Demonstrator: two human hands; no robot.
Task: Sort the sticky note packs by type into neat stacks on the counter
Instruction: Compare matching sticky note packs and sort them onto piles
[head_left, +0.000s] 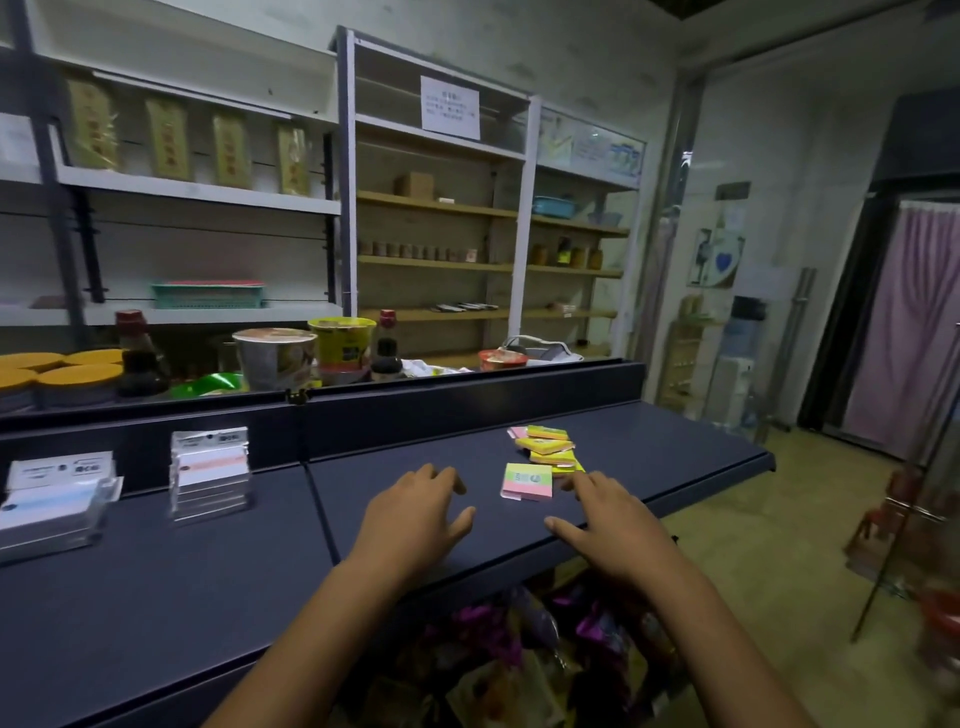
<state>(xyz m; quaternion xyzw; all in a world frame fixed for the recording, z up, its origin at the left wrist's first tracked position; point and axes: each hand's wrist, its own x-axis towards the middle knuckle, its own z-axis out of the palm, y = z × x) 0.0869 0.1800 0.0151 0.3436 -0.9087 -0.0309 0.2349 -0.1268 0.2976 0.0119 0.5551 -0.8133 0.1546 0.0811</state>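
Hovering over a dark worktop (675, 441), the left hand (415, 514) and right hand (608, 519) hold nothing, fingers loosely spread. Between them lies one pink-and-green sticky note pack (525, 481); a jumbled yellow pile (550, 447) sits just behind it.

The desk (208, 597) looks like painted metal, dark blue-grey, smooth and matt. The sticky note packs (548, 449) are paper under a glossy clear wrap, as is the pink-and-green pack (525, 481). The card holders (210, 475) are clear, shiny plastic. Behind, the shelves (436, 205) look like matt wood, the basket (208, 296) like plastic mesh, and the curtain (909, 322) is soft cloth.
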